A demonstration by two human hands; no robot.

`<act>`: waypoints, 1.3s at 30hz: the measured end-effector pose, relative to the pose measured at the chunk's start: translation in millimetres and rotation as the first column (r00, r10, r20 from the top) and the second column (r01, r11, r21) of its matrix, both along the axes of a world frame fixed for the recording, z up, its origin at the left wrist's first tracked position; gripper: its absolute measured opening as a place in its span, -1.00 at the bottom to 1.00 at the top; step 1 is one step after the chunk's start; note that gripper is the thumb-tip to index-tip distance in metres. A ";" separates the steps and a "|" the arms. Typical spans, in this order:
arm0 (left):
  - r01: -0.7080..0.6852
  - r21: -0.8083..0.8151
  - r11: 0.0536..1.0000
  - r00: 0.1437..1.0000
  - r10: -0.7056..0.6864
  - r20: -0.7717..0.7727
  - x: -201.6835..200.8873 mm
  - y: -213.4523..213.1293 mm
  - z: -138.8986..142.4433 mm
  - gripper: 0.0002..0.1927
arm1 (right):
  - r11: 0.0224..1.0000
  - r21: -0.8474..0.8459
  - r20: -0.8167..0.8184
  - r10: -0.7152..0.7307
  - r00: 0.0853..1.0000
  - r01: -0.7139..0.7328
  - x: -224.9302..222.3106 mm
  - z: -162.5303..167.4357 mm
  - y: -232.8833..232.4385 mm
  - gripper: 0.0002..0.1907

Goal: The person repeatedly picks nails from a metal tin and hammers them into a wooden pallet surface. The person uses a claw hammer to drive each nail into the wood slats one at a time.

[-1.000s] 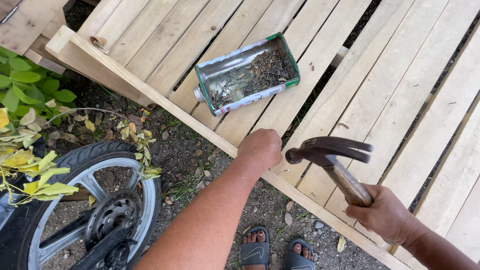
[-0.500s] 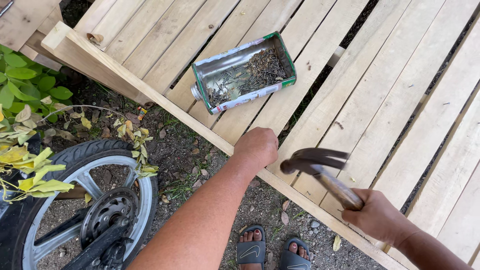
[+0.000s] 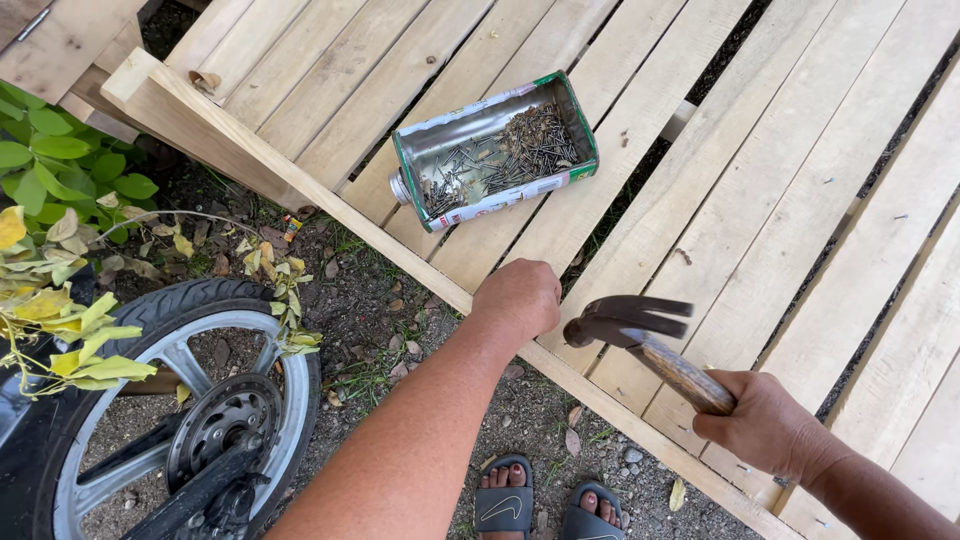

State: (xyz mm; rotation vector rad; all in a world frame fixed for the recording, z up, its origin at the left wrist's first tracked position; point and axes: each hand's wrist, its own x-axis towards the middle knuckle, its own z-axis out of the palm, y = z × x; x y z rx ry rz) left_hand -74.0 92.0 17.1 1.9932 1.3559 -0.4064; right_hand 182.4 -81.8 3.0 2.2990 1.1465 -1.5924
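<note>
Dropping closer to the rail now: the claw hammer, a second ago held higher and further to the right, half a second ago already lower, now blurring just beside the left hand, head nearly level with the knuckles. Meaning, by the look of it, a strike in mid-swing rather than a pause between blows.

Gripping the hammer's wooden handle low down: right hand, grip fully closed round the shaft, fingers wrapped, wrist at the lower right. Hammer head pointing left, claw trailing right, all of it smeared by motion.

Resting as a loose fist on the long edge rail of the wooden slat frame: left hand, fingers curled under, staying in the same place as in the two earlier views. Probably pinching a nail against the wood, but impossible to tell from here, the fingertips being hidden; no nail showing.

Lying further up on the slats, well apart from both hands: a cut-open metal can on its side, holding a heap of nails. Not moving between views.

Standing below the rail on bare ground: two feet in dark sandals. Showing at the lower left: a motorcycle wheel, with leafy branches above it.
</note>
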 end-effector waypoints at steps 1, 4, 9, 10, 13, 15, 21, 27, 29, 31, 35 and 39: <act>-0.006 0.002 1.000 1.000 0.006 0.011 -0.5 -1.0 0.3 -0.82 | 0.998 0.043 -0.046 -0.041 0.998 0.042 -1.3 1.9 -3.0 -0.81; -0.038 -0.009 0.999 0.999 0.038 0.029 -1.5 -2.0 3.0 -0.82 | 0.995 0.063 -0.083 -0.071 0.994 0.076 -7.2 6.9 -7.6 -0.77; -0.019 -0.035 0.999 1.000 0.020 0.015 -0.1 -0.6 10.6 -0.84 | 0.987 0.011 0.093 0.159 0.983 -0.161 -12.4 7.1 8.7 -0.65; -0.040 -0.034 0.999 0.999 0.041 0.016 -0.7 0.7 11.5 -0.84 | 0.992 0.018 0.070 0.127 0.989 -0.128 -11.9 6.4 10.8 -0.68; -0.070 -0.042 0.997 0.997 0.071 0.028 -0.4 -0.3 11.2 -0.81 | 0.998 0.011 0.033 0.061 0.998 -0.061 -5.4 6.9 5.2 -0.72; -0.046 -0.018 0.999 0.998 0.047 0.034 0.0 -0.5 8.8 -0.81 | 0.998 0.020 0.041 0.055 0.998 -0.056 -2.5 4.0 -0.9 -0.74; -0.013 -0.032 0.999 1.000 0.013 -0.016 1.8 1.1 0.4 -0.82 | 0.989 -0.011 -0.055 -0.146 0.988 0.146 9.7 2.2 -1.6 -0.79; -0.004 0.014 1.000 1.000 0.004 0.028 3.4 0.4 2.1 -0.79 | 0.891 0.139 -0.194 -0.404 0.894 0.432 -4.0 7.0 30.0 -0.80; -0.023 -0.007 1.000 1.000 0.024 0.017 4.1 -2.0 4.5 -0.78 | 0.856 0.174 -0.248 -0.441 0.863 0.487 -15.0 2.7 45.8 -0.85; -0.045 -0.008 0.999 0.998 0.046 0.046 5.0 -5.4 6.1 -0.78 | 0.838 0.195 -0.272 -0.453 0.849 0.510 -25.1 -2.1 56.3 -0.88; -0.193 0.219 0.956 0.926 0.104 0.363 0.3 -12.2 2.8 -0.86 | 0.852 0.176 -0.237 -0.449 0.861 0.493 -37.2 -8.8 65.9 -0.92; -0.316 0.567 0.761 0.846 -0.044 0.531 -22.7 14.0 -10.6 -0.88 | 0.854 0.176 -0.153 -0.468 0.870 0.490 -40.4 -10.5 65.7 -0.90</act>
